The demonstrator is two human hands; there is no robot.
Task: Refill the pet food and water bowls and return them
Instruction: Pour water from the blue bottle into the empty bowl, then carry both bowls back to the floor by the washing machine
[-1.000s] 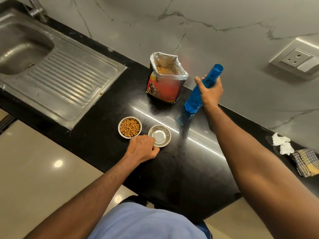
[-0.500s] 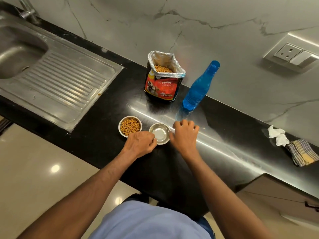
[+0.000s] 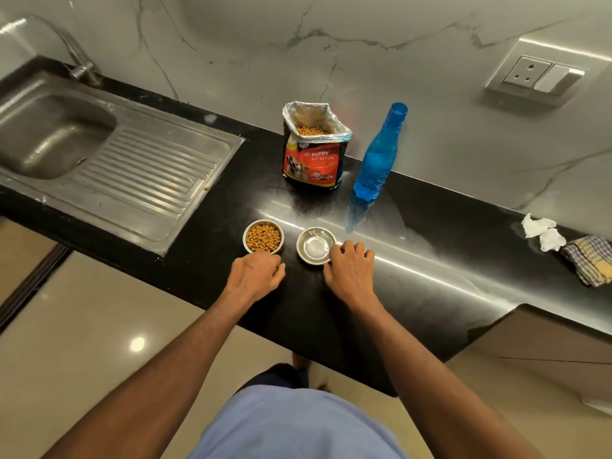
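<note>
A black polished desk [image 3: 430, 276] runs along a pale marble wall [image 3: 231, 44] with thin dark veins. A steel sink [image 3: 49, 134] with a ribbed drainboard and a tap [image 3: 76, 54] sits at the left. A socket plate [image 3: 536, 79] is mounted on the wall. The glossy beige floor [image 3: 82, 342] reflects a ceiling light.

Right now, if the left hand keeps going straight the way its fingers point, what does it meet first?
The kibble bowl: the left hand sits just before its near rim, perhaps already touching; depth is unclear.
</note>
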